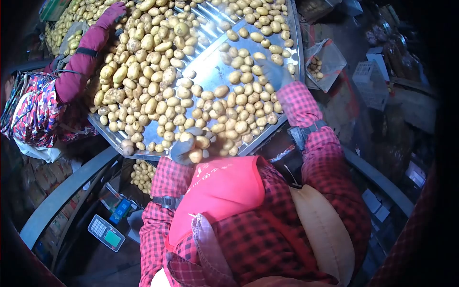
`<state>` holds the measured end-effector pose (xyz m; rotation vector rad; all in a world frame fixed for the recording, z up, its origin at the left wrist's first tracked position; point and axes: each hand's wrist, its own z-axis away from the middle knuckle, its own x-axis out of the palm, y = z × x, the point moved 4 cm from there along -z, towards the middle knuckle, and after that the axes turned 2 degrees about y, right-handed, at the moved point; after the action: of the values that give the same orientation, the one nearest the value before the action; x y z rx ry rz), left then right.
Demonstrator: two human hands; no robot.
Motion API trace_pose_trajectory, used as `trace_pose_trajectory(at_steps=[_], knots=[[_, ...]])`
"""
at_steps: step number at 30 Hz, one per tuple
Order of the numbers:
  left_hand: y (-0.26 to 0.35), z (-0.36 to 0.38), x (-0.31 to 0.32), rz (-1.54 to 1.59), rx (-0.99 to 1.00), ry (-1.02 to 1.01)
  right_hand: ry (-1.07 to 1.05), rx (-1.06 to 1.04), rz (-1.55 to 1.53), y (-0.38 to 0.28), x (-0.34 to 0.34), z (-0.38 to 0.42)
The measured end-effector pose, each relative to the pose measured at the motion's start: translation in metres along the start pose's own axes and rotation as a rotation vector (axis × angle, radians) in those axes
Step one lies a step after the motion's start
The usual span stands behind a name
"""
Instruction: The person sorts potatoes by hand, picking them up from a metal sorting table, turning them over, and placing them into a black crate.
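Observation:
Many potatoes are heaped on a metal sorting table in the head view. At the table's near edge my left hand, in a grey glove, curls around a few potatoes close to my red apron. My right hand, also gloved, reaches over the right side of the table beside loose potatoes. Motion blurs its fingers, so I cannot make out whether they grip anything.
A co-worker's sleeve and pink-gloved hand reach into the heap at left. A transparent bin with some potatoes stands off the right edge. Below left are a scale display and more potatoes. Curved metal rails flank me.

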<state>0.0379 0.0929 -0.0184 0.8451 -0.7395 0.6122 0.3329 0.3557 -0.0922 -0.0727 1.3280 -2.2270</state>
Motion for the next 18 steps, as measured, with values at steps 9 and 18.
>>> trace_pose_trajectory(at_steps=[9, 18], knots=[[-0.006, 0.008, 0.000, -0.082, 0.081, -0.035, 0.398, -0.347, 0.696, 0.055, 0.016, 0.084], [-0.014, 0.015, 0.005, 0.165, -0.160, 0.384, -0.122, -0.358, 1.167, 0.018, 0.080, 0.040]])
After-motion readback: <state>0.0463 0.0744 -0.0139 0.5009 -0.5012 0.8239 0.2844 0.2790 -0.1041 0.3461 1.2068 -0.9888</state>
